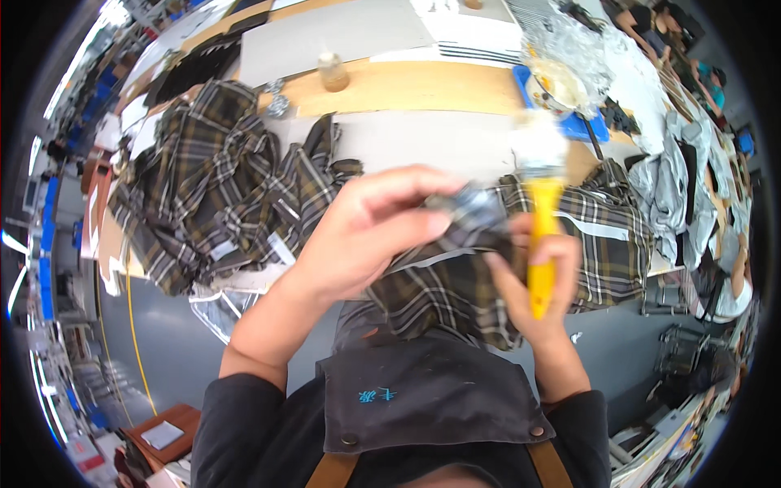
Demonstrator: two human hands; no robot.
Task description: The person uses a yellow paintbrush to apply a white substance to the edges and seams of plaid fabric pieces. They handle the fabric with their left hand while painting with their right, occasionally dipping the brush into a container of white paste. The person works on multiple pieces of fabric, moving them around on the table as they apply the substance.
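- Step in hand, it seems: working on the dark olive-and-white plaid woven cloth [431,301], slack and drooping past the near edge of the pale wooden surface [407,88].
- Right hand [543,272] — fingers wrapped around the smooth yellow-handled brush [545,199], pale bristles up.
- Left hand [366,224] — curled at a blurred greyish bunch [478,207]; whether it pinches, I cannot tell.
- Next move calls for steadying the cloth, bristles clear.
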